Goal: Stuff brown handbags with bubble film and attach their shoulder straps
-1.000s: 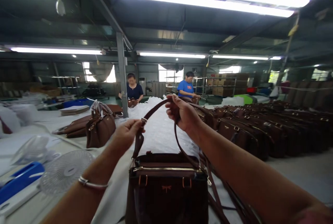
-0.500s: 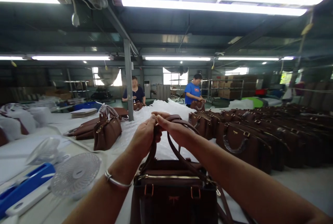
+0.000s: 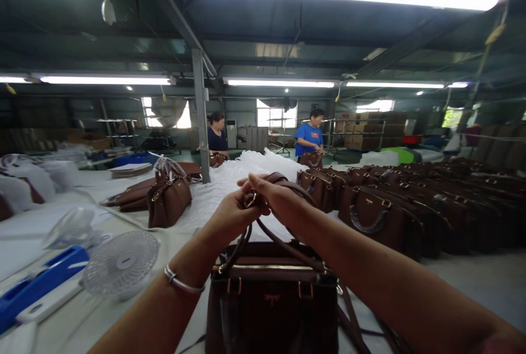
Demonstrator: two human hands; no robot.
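Note:
A dark brown handbag (image 3: 271, 310) with a gold zipper and a small gold emblem stands upright right in front of me. Its long shoulder strap (image 3: 283, 183) rises from the bag to both hands, which meet above it. My left hand (image 3: 234, 211), below a silver bangle, is closed around the strap near a small gold buckle (image 3: 251, 198). Against it, my right hand (image 3: 279, 198) is closed on the same strap, with a loop of it showing behind the fingers. The right fingertips are partly hidden.
Rows of brown handbags (image 3: 382, 211) fill the right side. More bags (image 3: 170, 195) stand at the left, near a clear round fan (image 3: 121, 263) and a blue object (image 3: 41, 283). White sheeting (image 3: 255, 165) lies ahead. Two people (image 3: 310, 137) work beyond, one beside a grey post (image 3: 200, 118).
My hands have drawn closer together, and the gold buckle now shows between them. The view has tilted slightly down. The person by the post has turned to the side.

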